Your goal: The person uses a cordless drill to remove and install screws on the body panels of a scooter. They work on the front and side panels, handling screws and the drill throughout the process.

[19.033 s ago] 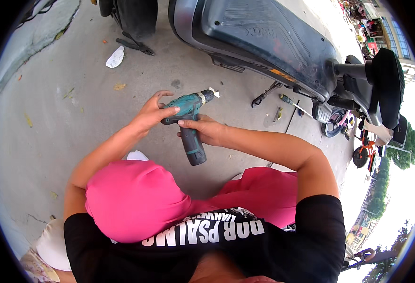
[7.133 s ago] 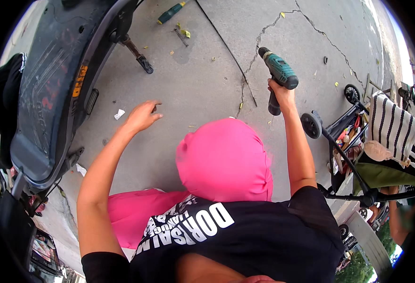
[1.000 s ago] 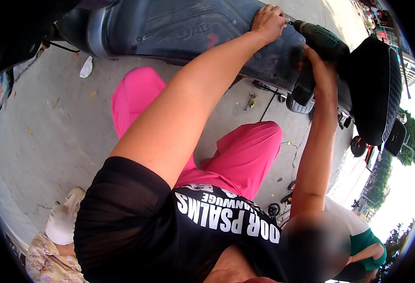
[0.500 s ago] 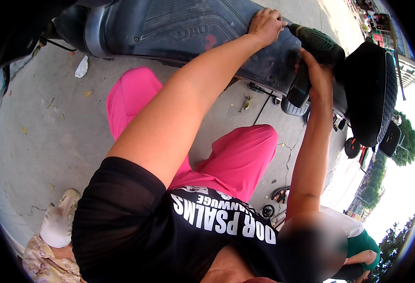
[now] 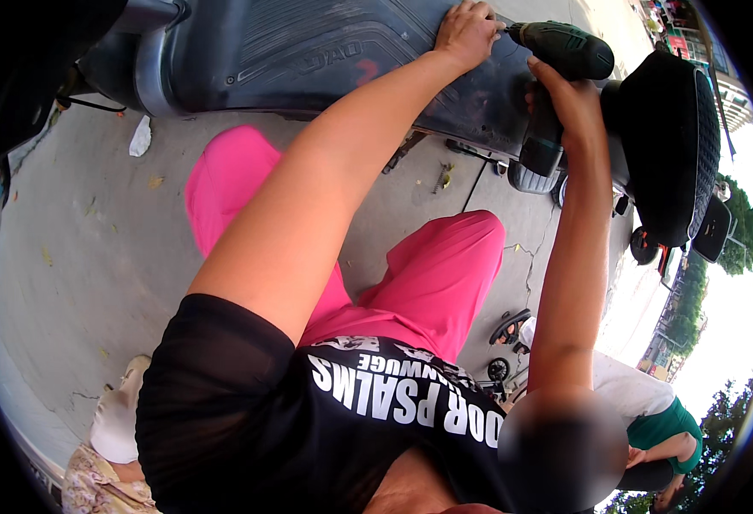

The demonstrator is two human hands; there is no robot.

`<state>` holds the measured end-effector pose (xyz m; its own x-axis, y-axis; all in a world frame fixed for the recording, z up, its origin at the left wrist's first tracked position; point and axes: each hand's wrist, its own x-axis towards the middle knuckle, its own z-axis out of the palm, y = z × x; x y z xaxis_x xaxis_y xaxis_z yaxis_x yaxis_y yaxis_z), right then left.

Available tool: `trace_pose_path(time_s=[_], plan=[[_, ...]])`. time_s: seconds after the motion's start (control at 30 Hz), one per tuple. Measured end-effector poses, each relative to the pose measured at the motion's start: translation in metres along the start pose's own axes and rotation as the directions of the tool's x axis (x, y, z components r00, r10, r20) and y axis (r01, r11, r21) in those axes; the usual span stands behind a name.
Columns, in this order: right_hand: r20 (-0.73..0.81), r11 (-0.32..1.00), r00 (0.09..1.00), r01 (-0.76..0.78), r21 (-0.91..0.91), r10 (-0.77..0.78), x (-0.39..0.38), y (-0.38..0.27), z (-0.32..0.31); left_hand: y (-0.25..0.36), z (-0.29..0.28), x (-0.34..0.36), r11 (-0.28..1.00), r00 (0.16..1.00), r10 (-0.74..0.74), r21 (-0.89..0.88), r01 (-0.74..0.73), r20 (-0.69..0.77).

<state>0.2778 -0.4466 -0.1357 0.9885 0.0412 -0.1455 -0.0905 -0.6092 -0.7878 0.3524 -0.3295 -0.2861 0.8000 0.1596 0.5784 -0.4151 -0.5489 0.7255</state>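
Note:
My left hand [image 5: 466,32] is closed at the upper edge of the scooter's dark grey footboard [image 5: 291,51], fingertips pinched at the nose of a teal-and-black cordless drill [image 5: 565,47]; what they hold is too small to make out. My right hand [image 5: 575,111] grips the drill's handle from below, thumb raised along it, with the tool lying sideways and pointing left at my left fingers. Whether the bit touches the footboard I cannot tell. Beside the drill, to the right, is the black scooter seat [image 5: 663,150].
Pink-clad knees lie below the scooter on concrete [image 5: 85,240]. A spring [image 5: 440,177], white scrap [image 5: 141,137], thin rod [image 5: 475,188] and dark sandal [image 5: 510,327] lie around. A person in white and green [image 5: 667,428] is behind at lower right; another in floral clothing [image 5: 102,480] at lower left.
Seven seconds ago the drill was held out over the ground; now it is at the footboard with both hands. Over the last second they shift slightly up and left in view, the drill lying more level.

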Motion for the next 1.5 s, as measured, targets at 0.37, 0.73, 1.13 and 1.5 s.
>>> trace_pose_path(time_s=[0.37,0.73,1.13,1.5], plan=[[0.043,0.992,0.991,-0.127,0.003,0.126,0.025,-0.045,0.010,0.007,-0.004,0.003,0.954,0.998,0.049,0.293,-0.059,0.041],[-0.013,0.983,0.984,-0.178,0.042,0.178,0.062,-0.051,0.010,0.018,-0.018,0.019,0.951,0.978,0.039,0.292,-0.099,0.203],[-0.077,0.987,0.991,-0.099,0.129,0.110,0.031,-0.057,0.009,-0.005,0.001,0.021,0.922,0.971,-0.083,0.387,-0.011,0.224],[-0.042,0.975,0.985,-0.161,0.153,0.169,0.035,-0.047,0.009,-0.006,0.000,0.021,0.926,0.970,-0.100,0.377,0.009,0.222]])
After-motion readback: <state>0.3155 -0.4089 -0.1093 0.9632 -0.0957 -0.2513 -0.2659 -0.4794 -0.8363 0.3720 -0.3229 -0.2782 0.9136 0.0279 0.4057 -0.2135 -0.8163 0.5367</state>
